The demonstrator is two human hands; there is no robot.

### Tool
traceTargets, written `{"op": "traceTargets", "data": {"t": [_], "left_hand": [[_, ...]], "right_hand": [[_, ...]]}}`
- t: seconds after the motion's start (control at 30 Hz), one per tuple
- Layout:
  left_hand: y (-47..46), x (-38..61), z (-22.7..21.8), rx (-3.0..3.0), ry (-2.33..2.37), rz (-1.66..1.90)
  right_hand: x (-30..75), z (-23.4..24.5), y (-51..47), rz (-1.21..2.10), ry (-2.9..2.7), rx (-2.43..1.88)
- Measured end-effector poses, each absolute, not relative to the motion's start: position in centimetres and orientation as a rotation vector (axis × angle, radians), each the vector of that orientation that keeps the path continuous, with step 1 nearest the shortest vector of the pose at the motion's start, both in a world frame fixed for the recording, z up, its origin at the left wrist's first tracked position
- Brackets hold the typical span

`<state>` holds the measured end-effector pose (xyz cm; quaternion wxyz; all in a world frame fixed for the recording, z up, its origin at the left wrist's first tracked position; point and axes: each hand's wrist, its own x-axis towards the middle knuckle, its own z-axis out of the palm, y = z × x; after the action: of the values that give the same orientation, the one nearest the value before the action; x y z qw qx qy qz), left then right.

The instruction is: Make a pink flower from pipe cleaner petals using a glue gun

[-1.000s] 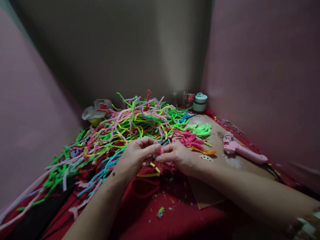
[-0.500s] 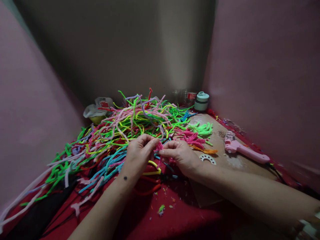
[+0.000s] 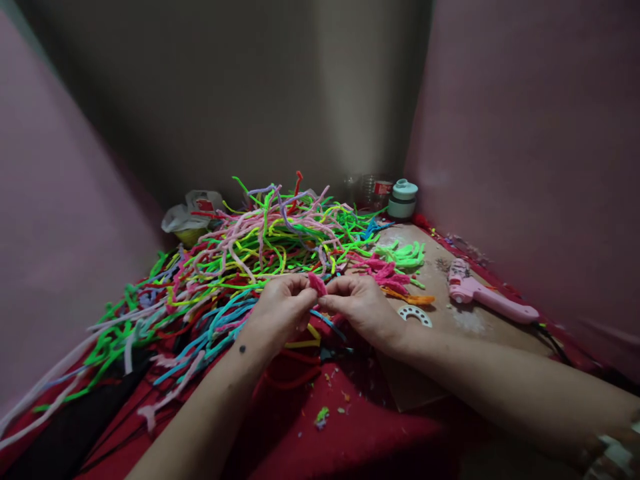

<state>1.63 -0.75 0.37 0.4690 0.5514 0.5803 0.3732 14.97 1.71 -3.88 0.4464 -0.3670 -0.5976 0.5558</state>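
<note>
Hands (image 3: 280,307) (image 3: 365,310) pinch what seems a fuzzy pink piece (image 3: 317,283), partly blocking the stem pile (image 3: 260,230).

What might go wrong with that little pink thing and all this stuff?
The pink fuzzy piece, pinched in fingertips, might drop into the tangled pile just beyond.
The glue gun lies on the board near the right forearm; if hot, which I can't tell, it might burn.

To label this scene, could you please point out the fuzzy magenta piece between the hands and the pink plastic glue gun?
Fuzzy magenta piece (image 3: 317,283): head view, its visible middle.
Pink plastic glue gun (image 3: 487,299): head view, its body.
</note>
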Motion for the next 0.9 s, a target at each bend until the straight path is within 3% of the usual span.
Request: {"op": "traceTargets", "data": {"t": [0.4,0.67,0.9], "left_hand": [[-0.8,1.8,0.1,1.287,1.384,0.961],[0.0,-0.4,-0.1,1.240,1.190,0.939],[-0.2,-0.3,0.5,1.349,1.245,1.140]], "right_hand": [[14.8,-4.0,1.6,1.466,-1.345,-0.886],[15.0,-4.2,2.2,1.813,-1.178,-0.733],[15.1,-4.3,2.6,1.888,-1.115,-0.622]]}}
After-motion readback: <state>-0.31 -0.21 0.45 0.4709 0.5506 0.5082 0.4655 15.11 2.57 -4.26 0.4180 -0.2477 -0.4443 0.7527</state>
